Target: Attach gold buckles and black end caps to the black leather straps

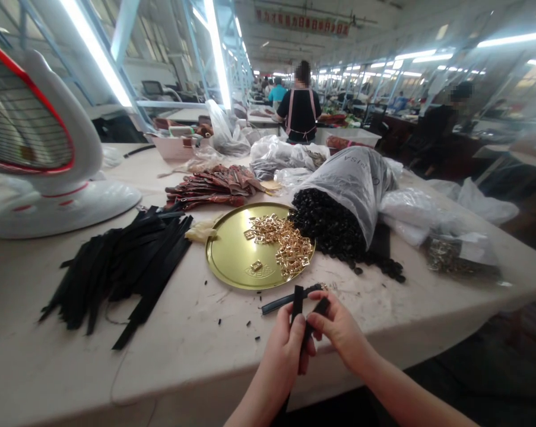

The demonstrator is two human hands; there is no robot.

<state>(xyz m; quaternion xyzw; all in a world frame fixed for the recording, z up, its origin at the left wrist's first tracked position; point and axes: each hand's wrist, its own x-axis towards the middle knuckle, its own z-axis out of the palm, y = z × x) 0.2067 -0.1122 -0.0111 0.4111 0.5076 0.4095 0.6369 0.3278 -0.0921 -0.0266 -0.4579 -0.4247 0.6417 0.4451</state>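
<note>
Black strip (297, 301) lies pinched in left hand's (286, 341) and right hand's (341, 322) fingers (311, 348).

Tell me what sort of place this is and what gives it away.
Most likely a factory workshop: a round tray heaped with small gold-toned buckles, a pile of black strips, and tube lights running back over more worktables.
</note>
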